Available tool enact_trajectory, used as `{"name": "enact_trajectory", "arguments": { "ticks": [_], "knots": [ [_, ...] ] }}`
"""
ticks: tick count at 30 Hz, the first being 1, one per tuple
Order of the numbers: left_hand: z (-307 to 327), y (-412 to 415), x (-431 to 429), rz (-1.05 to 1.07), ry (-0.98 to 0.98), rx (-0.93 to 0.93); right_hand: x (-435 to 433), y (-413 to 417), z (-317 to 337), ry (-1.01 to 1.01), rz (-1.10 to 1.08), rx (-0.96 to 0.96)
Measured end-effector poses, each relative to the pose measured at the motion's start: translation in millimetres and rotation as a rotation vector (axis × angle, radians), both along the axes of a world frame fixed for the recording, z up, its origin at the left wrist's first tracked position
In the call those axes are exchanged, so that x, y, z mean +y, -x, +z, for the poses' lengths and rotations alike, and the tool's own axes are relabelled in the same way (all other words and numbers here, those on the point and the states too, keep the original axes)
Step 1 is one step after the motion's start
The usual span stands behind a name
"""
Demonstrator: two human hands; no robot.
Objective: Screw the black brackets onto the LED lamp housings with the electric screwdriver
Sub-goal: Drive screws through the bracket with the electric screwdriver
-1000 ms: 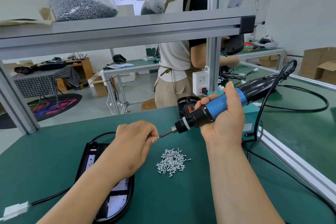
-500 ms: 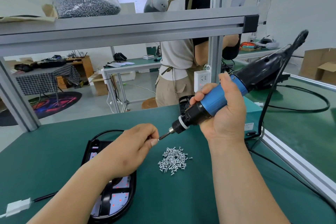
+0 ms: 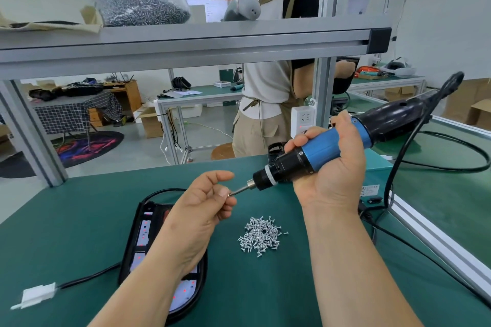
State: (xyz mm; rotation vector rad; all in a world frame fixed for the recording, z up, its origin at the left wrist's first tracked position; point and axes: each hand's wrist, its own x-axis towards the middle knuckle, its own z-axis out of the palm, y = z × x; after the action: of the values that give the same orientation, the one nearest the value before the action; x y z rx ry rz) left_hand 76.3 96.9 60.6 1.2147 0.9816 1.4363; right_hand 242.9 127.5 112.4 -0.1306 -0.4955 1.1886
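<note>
A black LED lamp housing (image 3: pixel 138 241) with red-lit LEDs lies on the green mat, partly hidden under my left forearm. My left hand (image 3: pixel 202 210) hovers above it, its fingertips pinching a small screw against the tip of the electric screwdriver (image 3: pixel 332 146); the index finger is lifted. Wrapped around the blue grip, my right hand (image 3: pixel 332 178) holds the tool slanted, bit pointing down-left. A pile of silver screws (image 3: pixel 261 236) sits on the mat between my arms. A black part (image 3: pixel 273 147) shows behind the screwdriver, mostly hidden.
The housing's cable ends in a white connector (image 3: pixel 34 295) at the left. The screwdriver's black cord (image 3: pixel 398 178) loops at the right by an aluminium rail (image 3: pixel 435 241). A shelf beam (image 3: pixel 186 45) overhead carries a bag of screws (image 3: pixel 140 5). A person stands beyond the bench.
The screwdriver's rear end has risen, so the tool tilts more steeply. My left hand stays at the bit tip and its index finger has lifted.
</note>
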Motion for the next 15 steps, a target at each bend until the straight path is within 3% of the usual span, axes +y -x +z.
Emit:
{"name": "enact_trajectory", "arguments": {
  "ticks": [4, 7, 9, 12, 15],
  "knots": [
    [3.1, 3.4, -1.9, -0.004, 0.012, 0.139, -0.6, 3.4, 0.7, -0.002, -0.017, -0.011],
    [9.2, 26.1, -6.7, 0.035, 0.022, 0.562, -0.8, 8.3, 0.3, 0.015, -0.047, -0.012],
    [18.3, 51.6, -11.5, 0.237, -0.007, 0.743, -0.1, 11.8, -2.2, 0.029, -0.077, -0.023],
    [14.6, 92.8, -14.1, 0.579, 0.119, 0.769, 1.0, 18.4, -3.3, 0.046, -0.109, -0.030],
    [-0.1, 107.6, -17.1, 0.458, 0.459, 0.724, 1.4, 28.6, -6.4, 0.055, -0.141, -0.053]
  ]
}}
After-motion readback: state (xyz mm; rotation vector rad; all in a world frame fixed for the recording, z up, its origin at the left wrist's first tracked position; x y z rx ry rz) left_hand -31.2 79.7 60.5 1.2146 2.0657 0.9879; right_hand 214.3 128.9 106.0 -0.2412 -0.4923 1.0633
